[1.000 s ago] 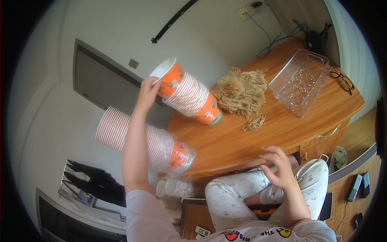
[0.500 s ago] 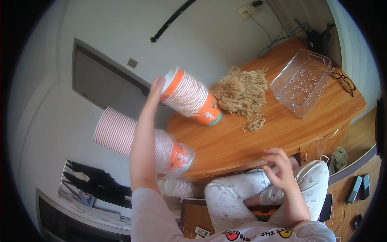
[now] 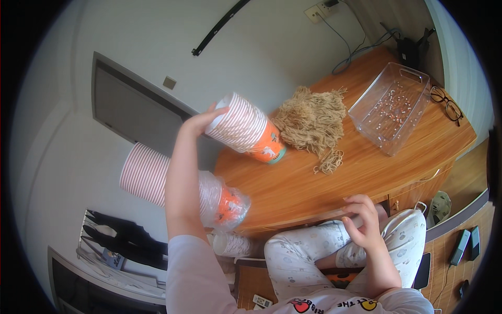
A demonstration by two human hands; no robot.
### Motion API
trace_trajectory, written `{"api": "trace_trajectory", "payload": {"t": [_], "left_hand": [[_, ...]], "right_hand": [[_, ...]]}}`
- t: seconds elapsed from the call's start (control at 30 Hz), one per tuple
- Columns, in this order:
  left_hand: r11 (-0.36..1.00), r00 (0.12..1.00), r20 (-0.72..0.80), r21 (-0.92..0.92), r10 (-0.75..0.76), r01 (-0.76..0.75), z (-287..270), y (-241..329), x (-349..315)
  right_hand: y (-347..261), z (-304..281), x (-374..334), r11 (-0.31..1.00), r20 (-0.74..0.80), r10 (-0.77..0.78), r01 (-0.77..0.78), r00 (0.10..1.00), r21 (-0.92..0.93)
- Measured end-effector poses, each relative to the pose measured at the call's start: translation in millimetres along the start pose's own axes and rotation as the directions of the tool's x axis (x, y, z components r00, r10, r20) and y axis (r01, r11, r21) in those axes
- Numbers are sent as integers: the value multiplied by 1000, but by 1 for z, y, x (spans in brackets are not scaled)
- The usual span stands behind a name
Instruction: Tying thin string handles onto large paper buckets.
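Note:
A tall stack of orange-and-white paper cups [image 3: 246, 128] stands on the wooden table, its base orange and green. My left hand [image 3: 201, 121] is at its top, with fingers stretched over the rim into the mouth of the uppermost cup. The far side of those fingers is hidden. Below my left forearm is a second cup stack [image 3: 144, 174], partly wrapped in clear plastic [image 3: 210, 199]; the forearm covers its middle. Over my lap, my right hand [image 3: 364, 222] hovers with loosely bent fingers apart and nothing in them.
A heap of tan strands and loops [image 3: 312, 118] lies beside the upright stack. Farther right are a clear plastic bin [image 3: 361, 123] with small beads, eyeglasses [image 3: 447, 104] and a black device with cables [image 3: 410, 52]. More white cups [image 3: 232, 244] sit below the table edge.
The top cup has sunk deeper into its stack, so its orange band no longer shows. My left hand has moved down and right with it. My right hand has barely moved.

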State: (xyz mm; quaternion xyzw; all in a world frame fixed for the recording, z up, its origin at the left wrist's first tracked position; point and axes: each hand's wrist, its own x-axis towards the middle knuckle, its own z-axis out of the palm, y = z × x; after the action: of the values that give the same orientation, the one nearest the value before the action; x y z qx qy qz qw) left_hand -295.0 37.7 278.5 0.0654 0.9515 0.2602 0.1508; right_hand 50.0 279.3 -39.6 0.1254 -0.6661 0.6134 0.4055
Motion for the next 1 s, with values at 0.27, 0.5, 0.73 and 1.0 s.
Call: {"api": "trace_trajectory", "payload": {"t": [0.27,0.5,0.73,1.0], "left_hand": [[774,759,-433,617,487,-144,-20,-15,-47],[575,307,-708,700,637,423,-112,-61,-220],[976,680,-709,215,185,-42,-140,-108,-254],[992,889,-457,112,7,50,-178,-76,-264]], "right_hand": [[9,1,-3,997,-42,2,2,999,76],[11,-10,-6,985,-95,100,-84,990,152],[30,2,-23,868,-148,407,-332,901,369],[27,-8,-19,880,-286,385,-255,877,402]]}}
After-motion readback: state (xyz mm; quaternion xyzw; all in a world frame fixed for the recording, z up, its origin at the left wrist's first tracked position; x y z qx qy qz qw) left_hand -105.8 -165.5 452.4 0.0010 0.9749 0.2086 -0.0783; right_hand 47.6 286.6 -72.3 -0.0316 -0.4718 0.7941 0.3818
